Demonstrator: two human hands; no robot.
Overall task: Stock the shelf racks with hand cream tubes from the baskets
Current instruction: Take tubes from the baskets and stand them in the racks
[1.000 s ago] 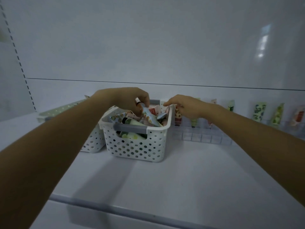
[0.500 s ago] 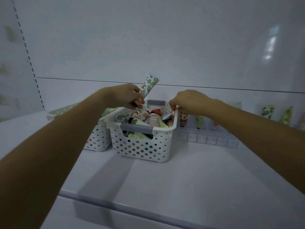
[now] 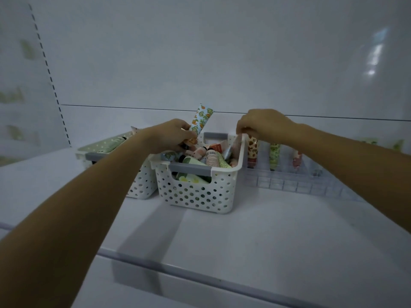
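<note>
Over the white basket (image 3: 224, 172) on the shelf (image 3: 244, 241), the left hand (image 3: 171, 135) has its grip closed round a floral hand cream tube (image 3: 201, 118), held upright above the loose tubes inside. The grip of the right hand (image 3: 264, 125) is pinched on the basket's far right rim, just beside the clear rack (image 3: 289, 183) of standing tubes. A second basket (image 3: 142, 187) sits at left.

No words or numbers can be read anywhere. A pale tube (image 3: 211, 158) lying in the near basket (image 3: 195, 194) carries a small patch of dark lines like a barcode, too blurred for any digits. The raised tube (image 3: 201, 118) shows only a print of leaves and orange fruit, with no letters legible. The tubes standing in the clear rack (image 3: 289, 183) show patterns, and any lettering on them is too small and blurred to tell.
</note>
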